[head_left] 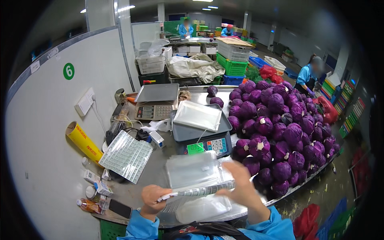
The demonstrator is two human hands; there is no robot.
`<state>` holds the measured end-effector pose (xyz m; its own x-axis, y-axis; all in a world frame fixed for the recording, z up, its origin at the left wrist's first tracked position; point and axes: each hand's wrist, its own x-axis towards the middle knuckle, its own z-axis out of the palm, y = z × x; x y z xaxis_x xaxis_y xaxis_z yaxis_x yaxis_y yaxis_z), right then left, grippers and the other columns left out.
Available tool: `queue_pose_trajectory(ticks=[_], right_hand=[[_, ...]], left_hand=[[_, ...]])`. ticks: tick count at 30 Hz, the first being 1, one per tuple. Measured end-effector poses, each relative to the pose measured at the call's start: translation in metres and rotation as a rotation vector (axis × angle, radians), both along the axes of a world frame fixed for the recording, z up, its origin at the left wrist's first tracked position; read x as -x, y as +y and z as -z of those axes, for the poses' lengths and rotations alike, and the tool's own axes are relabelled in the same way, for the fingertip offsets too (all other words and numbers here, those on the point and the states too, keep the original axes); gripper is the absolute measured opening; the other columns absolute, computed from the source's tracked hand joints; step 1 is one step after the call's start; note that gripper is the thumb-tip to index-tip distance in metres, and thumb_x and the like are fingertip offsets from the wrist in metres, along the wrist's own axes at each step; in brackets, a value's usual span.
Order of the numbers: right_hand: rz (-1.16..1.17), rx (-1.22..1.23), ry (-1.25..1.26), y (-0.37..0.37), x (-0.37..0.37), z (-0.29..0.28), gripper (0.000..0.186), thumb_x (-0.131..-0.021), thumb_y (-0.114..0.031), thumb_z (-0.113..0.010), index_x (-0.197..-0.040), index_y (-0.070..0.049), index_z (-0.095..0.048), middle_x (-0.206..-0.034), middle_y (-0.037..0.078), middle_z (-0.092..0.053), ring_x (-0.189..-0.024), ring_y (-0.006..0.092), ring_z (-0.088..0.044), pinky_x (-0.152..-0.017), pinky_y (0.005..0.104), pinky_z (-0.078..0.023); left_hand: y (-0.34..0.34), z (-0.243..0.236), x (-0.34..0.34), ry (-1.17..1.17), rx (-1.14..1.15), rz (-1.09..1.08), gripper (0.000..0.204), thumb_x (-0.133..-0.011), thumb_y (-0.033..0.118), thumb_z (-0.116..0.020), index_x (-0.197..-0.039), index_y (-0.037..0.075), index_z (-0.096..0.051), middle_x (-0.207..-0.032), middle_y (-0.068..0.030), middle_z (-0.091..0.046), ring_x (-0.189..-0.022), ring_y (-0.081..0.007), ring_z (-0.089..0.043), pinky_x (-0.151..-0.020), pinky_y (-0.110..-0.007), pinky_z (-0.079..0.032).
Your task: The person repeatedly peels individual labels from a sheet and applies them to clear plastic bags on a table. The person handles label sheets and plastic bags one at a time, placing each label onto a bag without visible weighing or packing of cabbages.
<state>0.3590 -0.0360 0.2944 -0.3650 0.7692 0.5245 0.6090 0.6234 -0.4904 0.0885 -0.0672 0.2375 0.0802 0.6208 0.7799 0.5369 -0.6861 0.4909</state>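
Note:
My left hand (153,200) grips one end of a stack of printed label sheets (196,190), seen nearly edge-on. My right hand (238,188) is at the stack's other end, fingers apart; whether they touch it is unclear. Beyond lie clear plastic bags (192,168), with more bags (204,208) below the stack. A black scale (211,146) carries a pile of clear bags (197,116). Another label sheet (126,156) lies to the left.
Purple cabbages (292,134) are heaped on the steel table (156,174)'s right. A second scale (156,108), a yellow roll (82,142), a bottle (88,206) and a phone (120,208) are at left, beside a white partition (48,120). Co-workers (308,78) stand farther off.

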Motion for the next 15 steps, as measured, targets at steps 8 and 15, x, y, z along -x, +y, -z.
queue_pose_trajectory(ticks=[8, 15], right_hand=[[-0.261, 0.029, 0.054, -0.006, 0.037, 0.013, 0.016, -0.067, -0.015, -0.067, -0.077, -0.005, -0.060, -0.067, 0.006, -0.056, -0.062, 0.0229, -0.056, -0.054, 0.0320, -0.045], [-0.089, -0.008, 0.193, -0.008, 0.038, 0.020, 0.021, -0.065, -0.014, -0.070, -0.080, -0.004, -0.061, -0.072, 0.006, -0.058, -0.062, 0.0243, -0.057, -0.055, 0.0305, -0.046]], left_hand=[[-0.002, -0.014, -0.026, 0.104, 0.039, 0.055, 0.012, -0.060, 0.006, -0.071, -0.069, 0.008, -0.064, -0.056, -0.0049, -0.058, -0.044, -0.0202, -0.051, -0.041, -0.028, -0.035], [-0.011, -0.015, -0.033, -0.073, 0.277, 0.090, 0.010, -0.066, 0.005, -0.067, -0.075, 0.007, -0.064, -0.062, -0.0076, -0.059, -0.048, -0.0222, -0.054, -0.044, -0.029, -0.038]])
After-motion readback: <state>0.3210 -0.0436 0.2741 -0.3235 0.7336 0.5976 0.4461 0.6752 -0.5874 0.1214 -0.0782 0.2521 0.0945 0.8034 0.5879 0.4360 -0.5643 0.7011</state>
